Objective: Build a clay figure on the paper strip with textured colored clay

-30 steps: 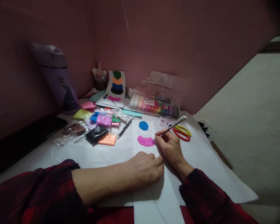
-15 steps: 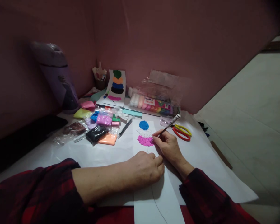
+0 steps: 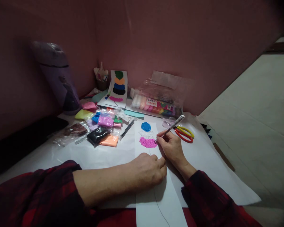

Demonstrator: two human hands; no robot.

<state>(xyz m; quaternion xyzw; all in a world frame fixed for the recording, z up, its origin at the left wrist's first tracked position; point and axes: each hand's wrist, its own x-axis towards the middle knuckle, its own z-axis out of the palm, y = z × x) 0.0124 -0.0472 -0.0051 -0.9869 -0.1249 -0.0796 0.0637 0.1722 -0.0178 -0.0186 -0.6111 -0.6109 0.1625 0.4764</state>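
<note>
We record a white-covered table [image 3: 210,170] bearing coloured packets [image 3: 105,121], a pen [image 3: 127,129], a long paper strip [image 3: 145,198] and red-and-yellow-handled scissors [image 3: 186,129].

Walls: 2 dull pink surfaces, the left wall [image 3: 66,25] and the back wall [image 3: 170,41], meeting in a corner before me.
Floor: pale tiles [image 3: 257,110] with thin seams, off to my right.
Upper right: a dark brown strip [image 3: 280,48] bordering the tiles.
Table: white covering [image 3: 217,154], red cloth [image 3: 118,218] at my edge.
Light: dim, deepest shadow at my left.
</note>
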